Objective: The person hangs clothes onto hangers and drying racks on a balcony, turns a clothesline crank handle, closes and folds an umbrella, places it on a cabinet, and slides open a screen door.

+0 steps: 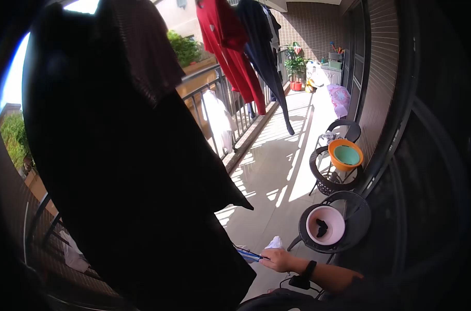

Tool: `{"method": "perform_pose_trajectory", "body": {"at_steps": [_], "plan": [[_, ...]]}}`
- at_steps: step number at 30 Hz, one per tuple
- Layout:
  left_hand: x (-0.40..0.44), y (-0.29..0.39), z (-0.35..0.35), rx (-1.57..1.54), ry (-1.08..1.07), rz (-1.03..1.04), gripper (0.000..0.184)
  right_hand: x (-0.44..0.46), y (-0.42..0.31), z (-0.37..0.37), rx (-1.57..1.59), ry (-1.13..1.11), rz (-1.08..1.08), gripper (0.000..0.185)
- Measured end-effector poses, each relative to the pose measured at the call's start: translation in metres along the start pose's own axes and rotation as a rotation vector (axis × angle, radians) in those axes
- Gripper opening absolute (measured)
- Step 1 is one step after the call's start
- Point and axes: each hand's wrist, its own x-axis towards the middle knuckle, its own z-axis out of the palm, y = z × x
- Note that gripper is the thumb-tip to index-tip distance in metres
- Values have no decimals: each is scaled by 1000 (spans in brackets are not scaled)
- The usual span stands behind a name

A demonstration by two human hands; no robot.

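At the bottom centre, my right hand [277, 260], with a dark band at the wrist, is closed around one end of a thin blue rod-like thing [249, 254]. The rest of that thing passes out of sight behind a big black garment [142, 181], so its exact kind does not show. The garment hangs close in front of me and fills much of the left side. Just beyond my hand is a bit of white cloth [274, 242]. My left hand is not in view.
Red clothing [234, 57] and dark trousers [264, 62] hang along the balcony railing [235, 111]. At right, a pink basin [338, 220] with a dark item inside sits on a black chair [357, 207]. Behind it, an orange basin [335, 160] holds a green one [348, 155].
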Motion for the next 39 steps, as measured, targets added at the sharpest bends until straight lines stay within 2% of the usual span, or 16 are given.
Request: {"method": "perform_pose_trajectory", "body": {"at_steps": [3, 5, 6, 9, 11, 12, 15, 23, 26, 29, 31, 35, 37, 39], "plan": [[42, -9, 24, 19, -54, -28, 29, -17, 31, -20, 15, 148, 32, 24], [71, -15, 28, -9, -105, 90, 33, -30, 56, -19, -2, 257, 78, 25], [83, -21, 32, -67, -107, 70, 35, -34, 67, -21, -9, 311, 103, 25], [109, 18, 33, -39, -268, 107, 43, -44, 76, -30, 20, 488, 178, 25], [126, 44, 31, -18, -353, 98, 49, -42, 75, -40, 10, 535, 245, 25], [134, 49, 30, 0, -368, 139, 49, -42, 75, -47, -12, 529, 332, 25], [164, 51, 19, -3, -411, 197, 48, -35, 86, -50, -22, 597, 401, 27], [211, 68, -34, 37, -440, 199, 46, 26, 85, -57, -114, 724, 481, 27], [220, 82, -44, 120, -365, 253, 45, 45, 79, -59, -79, 677, 517, 27], [228, 90, -52, -38, -316, 291, 52, 64, 85, -58, -62, 608, 509, 27], [225, 102, -62, -233, -306, 421, 69, 74, 93, -59, -53, 567, 490, 28], [215, 150, -82, -440, -10, 642, 105, 94, 109, -63, -28, 486, 392, 29], [202, 179, -92, -462, 161, 768, 113, 102, 116, -67, -37, 452, 348, 30], [193, 198, -99, -470, 288, 982, 120, 108, 118, -72, -24, 442, 308, 29]]}}
